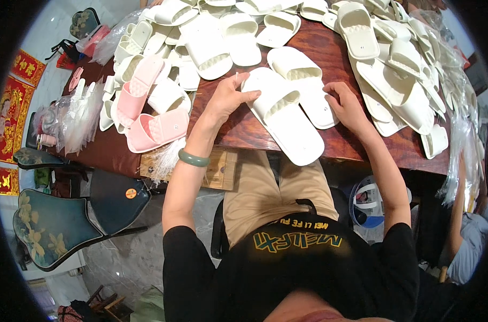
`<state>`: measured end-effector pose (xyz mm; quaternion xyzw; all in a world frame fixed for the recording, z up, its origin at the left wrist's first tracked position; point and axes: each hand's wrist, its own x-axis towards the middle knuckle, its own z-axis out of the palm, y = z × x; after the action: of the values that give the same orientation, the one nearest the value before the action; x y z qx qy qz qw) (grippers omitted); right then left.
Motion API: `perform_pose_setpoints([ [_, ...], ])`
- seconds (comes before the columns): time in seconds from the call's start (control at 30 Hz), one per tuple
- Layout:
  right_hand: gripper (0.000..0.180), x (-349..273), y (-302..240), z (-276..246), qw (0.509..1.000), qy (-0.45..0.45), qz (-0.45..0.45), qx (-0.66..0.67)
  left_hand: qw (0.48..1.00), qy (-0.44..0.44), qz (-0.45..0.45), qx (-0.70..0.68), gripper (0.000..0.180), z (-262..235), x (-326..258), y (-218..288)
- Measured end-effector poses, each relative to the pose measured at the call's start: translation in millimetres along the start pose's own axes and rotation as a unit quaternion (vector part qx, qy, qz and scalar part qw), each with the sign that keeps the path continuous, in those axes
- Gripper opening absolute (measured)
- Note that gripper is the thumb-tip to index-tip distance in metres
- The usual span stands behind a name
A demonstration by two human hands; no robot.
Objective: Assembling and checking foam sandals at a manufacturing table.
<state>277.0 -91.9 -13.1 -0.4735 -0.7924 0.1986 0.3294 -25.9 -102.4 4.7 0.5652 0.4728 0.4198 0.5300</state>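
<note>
A white slide slipper (pixel 295 129) lies slanted across the table's front edge, its heel end jutting toward my lap. My left hand (pixel 229 101) pinches it by the side near the strap, thumb on top. Partly under and beside it is a second white slipper (pixel 314 102), strap end farther away. The curled fingers of my right hand (pixel 347 108) grip this one's outer edge near the heel. Two pink slippers, one flat (pixel 158 130) and one tilted up (pixel 135 88), rest left of my left hand among white ones.
White slippers (pixel 203 45) are heaped at the far left of the wooden table (pixel 233 129), with another heap (pixel 397 91) on the right. Clear plastic bags (pixel 80 115) lie at the left, more hang at the right edge (pixel 464 145). Chairs (pixel 59 225) stand left; another person's arm (pixel 458 214) shows right.
</note>
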Motion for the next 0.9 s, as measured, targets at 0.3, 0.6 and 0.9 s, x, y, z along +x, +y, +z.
perform_pose_setpoints([
  [0.3,0.032,-36,-71,-1,0.925,-0.066,0.059,0.37,0.984,0.025,0.058,-0.169,0.037,50,-65,55],
  [0.6,0.028,-58,-118,0,0.755,-0.284,0.246,0.537,0.952,-0.062,0.093,-0.286,0.041,87,-85,50],
  [0.9,0.013,-72,-77,-26,0.995,-0.086,-0.039,0.039,0.979,-0.151,0.055,-0.123,0.042,78,-63,37],
])
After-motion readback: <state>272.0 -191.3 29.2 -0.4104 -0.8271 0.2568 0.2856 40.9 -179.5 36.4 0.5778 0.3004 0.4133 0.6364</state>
